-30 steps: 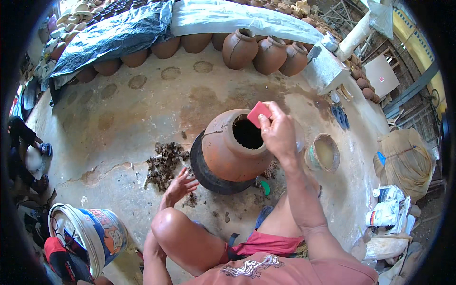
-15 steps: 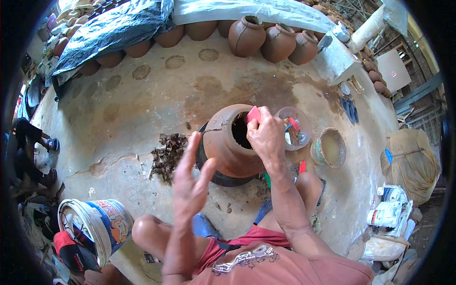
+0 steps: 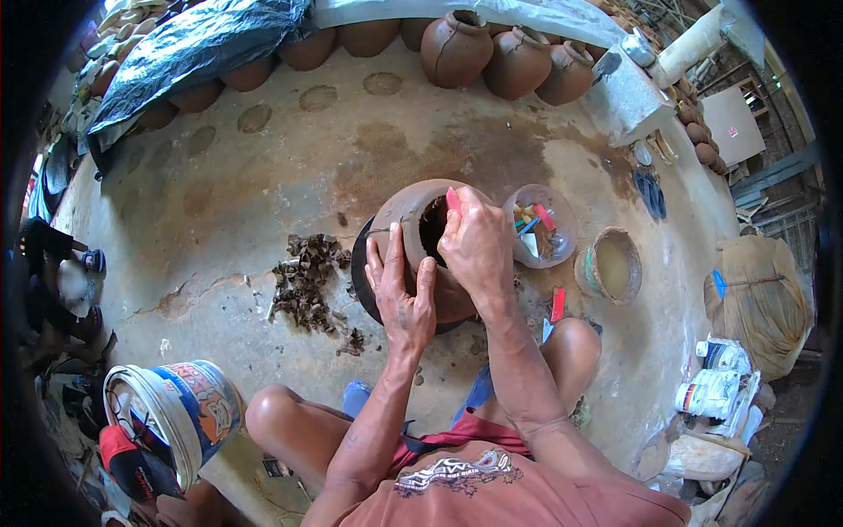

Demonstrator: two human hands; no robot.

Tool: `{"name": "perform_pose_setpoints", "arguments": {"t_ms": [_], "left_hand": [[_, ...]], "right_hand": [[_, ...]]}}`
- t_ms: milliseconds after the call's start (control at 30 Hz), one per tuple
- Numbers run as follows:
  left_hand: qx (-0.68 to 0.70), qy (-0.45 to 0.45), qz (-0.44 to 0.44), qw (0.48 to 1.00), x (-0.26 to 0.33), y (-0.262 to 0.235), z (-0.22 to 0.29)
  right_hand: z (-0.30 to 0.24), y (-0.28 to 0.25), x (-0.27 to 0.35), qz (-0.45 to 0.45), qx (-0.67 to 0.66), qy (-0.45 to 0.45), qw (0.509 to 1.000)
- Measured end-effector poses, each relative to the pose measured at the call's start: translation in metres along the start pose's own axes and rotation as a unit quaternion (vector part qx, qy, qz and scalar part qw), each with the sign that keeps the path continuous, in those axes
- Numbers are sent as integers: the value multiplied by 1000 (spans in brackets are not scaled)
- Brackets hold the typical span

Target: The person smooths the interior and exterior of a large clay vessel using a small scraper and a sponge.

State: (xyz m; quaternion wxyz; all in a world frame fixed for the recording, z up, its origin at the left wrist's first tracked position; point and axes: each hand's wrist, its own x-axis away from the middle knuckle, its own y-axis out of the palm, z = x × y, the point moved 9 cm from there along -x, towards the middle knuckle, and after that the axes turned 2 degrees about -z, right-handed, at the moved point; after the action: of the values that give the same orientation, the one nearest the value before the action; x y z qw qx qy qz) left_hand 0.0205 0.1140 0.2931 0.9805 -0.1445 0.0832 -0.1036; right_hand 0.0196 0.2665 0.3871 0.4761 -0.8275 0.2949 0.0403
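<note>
A brown clay pot (image 3: 408,200) with a wide round mouth stands between my legs on a dark round base (image 3: 360,268). My left hand (image 3: 404,303) lies on the near left side of the pot, fingers stretched out and thumb apart. At the right edge of the mouth, my right hand (image 3: 479,250) pinches a small flat pink scraper (image 3: 454,200). Most of the scraper is hidden by the fingers. A crack-like line runs across the pot's left shoulder. Dark clay shavings (image 3: 303,272) lie in a heap left of the base.
To the right are a clear plastic tub (image 3: 562,250) of small tools and a bucket (image 3: 590,272) of cloudy water. A red piece (image 3: 558,304) lies near my right knee. A white bucket (image 3: 189,404) stands lower left. Finished-looking pots (image 3: 457,53) line the back beside a blue tarp (image 3: 193,70).
My left hand has come from the air beside the pot onto its side. My right hand has moved slightly left and down with the scraper. More shavings show near the base.
</note>
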Motion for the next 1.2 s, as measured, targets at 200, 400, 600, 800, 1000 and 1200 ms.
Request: {"name": "perform_pose_setpoints", "arguments": {"t_ms": [200,400,600,800,1000,1200], "left_hand": [[31,-1,10,999,1,2,-6],[35,-5,1,999,1,-3,-6],[54,4,-1,999,-2,2,-7],[53,17,-4,998,-7,-2,-11],[60,30,2,998,-15,-3,-13],[65,37,4,997,-25,-3,-12]], "right_hand": [[1,1,-2,-42,-26,-1,999],[2,7,-4,-80,-65,-13,995],[9,10,-6,-76,-72,-58,993],[4,12,-8,-128,-79,-66,986],[5,10,-11,-132,-88,-81,984],[5,14,-9,-141,-102,-85,981]]}}
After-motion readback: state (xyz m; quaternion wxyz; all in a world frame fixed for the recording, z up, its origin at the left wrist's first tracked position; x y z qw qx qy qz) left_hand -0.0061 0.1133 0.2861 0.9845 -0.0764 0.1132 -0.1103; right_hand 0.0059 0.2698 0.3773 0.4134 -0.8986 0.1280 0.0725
